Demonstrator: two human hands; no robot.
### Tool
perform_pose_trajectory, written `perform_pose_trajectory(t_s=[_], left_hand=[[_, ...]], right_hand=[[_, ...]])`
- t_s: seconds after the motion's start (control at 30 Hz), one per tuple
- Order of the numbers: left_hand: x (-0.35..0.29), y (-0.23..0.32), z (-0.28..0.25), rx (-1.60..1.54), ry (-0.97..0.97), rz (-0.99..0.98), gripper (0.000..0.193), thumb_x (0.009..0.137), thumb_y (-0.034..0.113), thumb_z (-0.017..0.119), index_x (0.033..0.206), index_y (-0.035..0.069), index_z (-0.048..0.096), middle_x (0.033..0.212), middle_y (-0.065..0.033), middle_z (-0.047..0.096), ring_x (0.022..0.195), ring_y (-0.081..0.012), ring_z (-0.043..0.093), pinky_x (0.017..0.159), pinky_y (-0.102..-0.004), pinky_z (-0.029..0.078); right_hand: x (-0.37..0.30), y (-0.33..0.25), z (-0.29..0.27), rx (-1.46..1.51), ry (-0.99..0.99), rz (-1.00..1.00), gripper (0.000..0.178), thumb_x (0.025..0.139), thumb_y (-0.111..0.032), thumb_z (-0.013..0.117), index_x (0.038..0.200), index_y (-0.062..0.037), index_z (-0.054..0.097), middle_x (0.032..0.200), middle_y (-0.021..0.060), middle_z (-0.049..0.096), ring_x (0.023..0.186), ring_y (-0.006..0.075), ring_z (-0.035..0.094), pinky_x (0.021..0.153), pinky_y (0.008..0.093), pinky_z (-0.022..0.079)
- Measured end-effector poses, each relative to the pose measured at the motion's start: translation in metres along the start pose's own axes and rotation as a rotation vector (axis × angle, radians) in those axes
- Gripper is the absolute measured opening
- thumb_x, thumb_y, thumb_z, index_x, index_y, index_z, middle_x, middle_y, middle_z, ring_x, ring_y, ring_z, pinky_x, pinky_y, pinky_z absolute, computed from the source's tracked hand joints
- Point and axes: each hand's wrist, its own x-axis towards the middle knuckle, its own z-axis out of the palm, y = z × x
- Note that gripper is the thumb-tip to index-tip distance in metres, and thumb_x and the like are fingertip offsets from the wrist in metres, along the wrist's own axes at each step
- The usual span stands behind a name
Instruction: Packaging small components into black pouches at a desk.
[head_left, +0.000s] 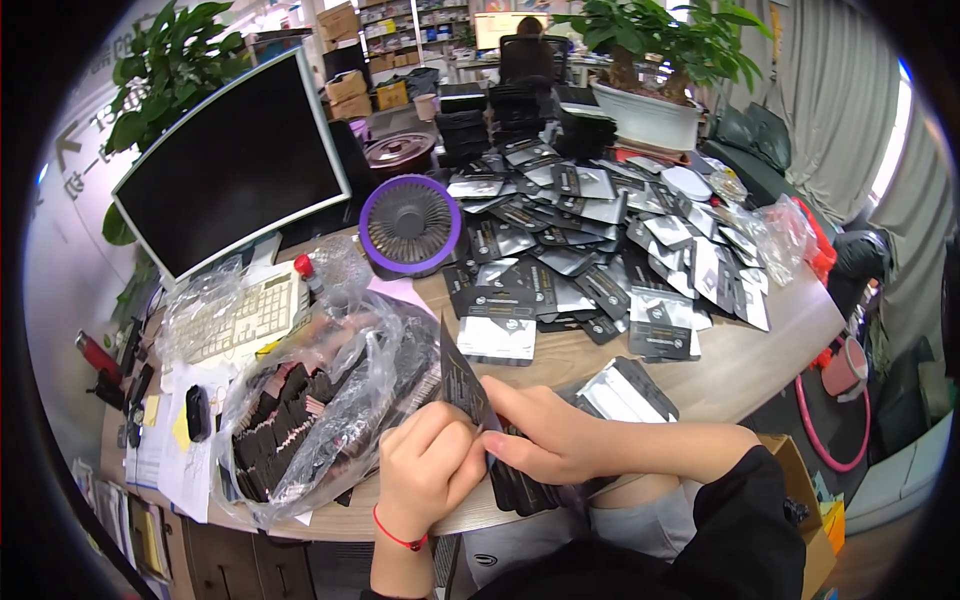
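Near the front edge of the desk, my left hand [428, 462] and my right hand [532, 432] meet at a black flat pouch [460, 383] stood on edge. The left fingers are curled in at its lower part. My right thumb and fingers pinch its right side. What lies between the left fingers is partly hidden. Below my hands are more black pouches [515, 492], and a black-and-silver pouch [625, 392] lies beside my right wrist. Left of my hands, a clear plastic bag [345, 455] holds many small dark packets [275, 425] in rows.
A large heap of black-and-silver pouches [600, 285] covers the desk [755, 355] ahead, with tall stacks [520, 115] behind. A purple fan [410, 225], monitor [235, 160] and keyboard [250, 318] stand left. A potted plant [650, 115] is at the back; a cardboard box [800, 500] sits right.
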Motion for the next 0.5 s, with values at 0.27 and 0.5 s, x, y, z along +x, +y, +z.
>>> perform_pose_trajectory(t_s=[0.27, 0.5], left_hand=[[0.000, -0.014, 0.009, 0.071, 0.132, 0.092, 0.017, 0.071, 0.009, 0.067, 0.066, 0.003, 0.051, 0.069, -0.0074, 0.055, 0.056, -0.0226, 0.055, 0.046, -0.0323, 0.042], [-0.003, -0.012, 0.009, 0.067, 0.250, 0.049, 0.023, 0.077, 0.012, 0.064, 0.066, 0.002, 0.047, 0.069, -0.0116, 0.054, 0.056, -0.0273, 0.053, 0.047, -0.0330, 0.041]], right_hand=[[0.015, -0.017, -0.006, -0.451, 0.016, -0.129, 0.015, 0.076, -0.008, 0.054, 0.088, -0.0002, 0.051, 0.067, 0.0165, 0.053, 0.057, 0.0368, 0.053, 0.052, 0.0417, 0.043], [0.026, 0.008, -0.021, -0.638, 0.257, -0.284, 0.021, 0.063, -0.004, 0.064, 0.072, -0.0022, 0.045, 0.059, 0.0116, 0.048, 0.047, 0.0304, 0.049, 0.046, 0.0379, 0.039]])
